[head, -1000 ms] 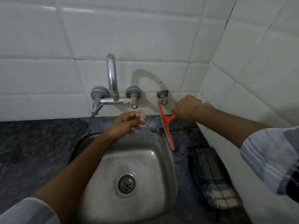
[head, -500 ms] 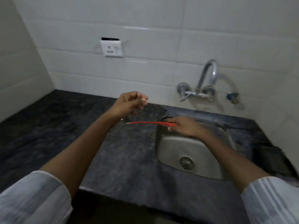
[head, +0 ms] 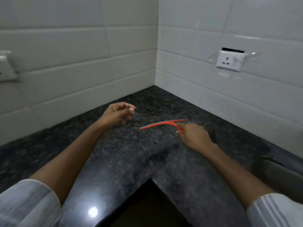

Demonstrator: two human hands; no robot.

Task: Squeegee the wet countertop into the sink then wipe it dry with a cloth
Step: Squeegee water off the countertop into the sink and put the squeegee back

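The right hand (head: 195, 135) grips the red squeegee (head: 162, 124) by its handle, blade low over the dark countertop (head: 131, 161) near the wall corner. The left hand (head: 117, 114) hovers beside the squeegee, loosely curled, empty. Squeegeeing looks underway; the cloth wipe remains, I judge.

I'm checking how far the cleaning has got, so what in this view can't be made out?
- Sink: cut off by the right edge, head view.
- Squeegee handle: hidden inside the right hand.
- Cloth: out of view.
- Countertop wetness: too dark and blurred to judge.
- Left hand: curled, apparently holding nothing.
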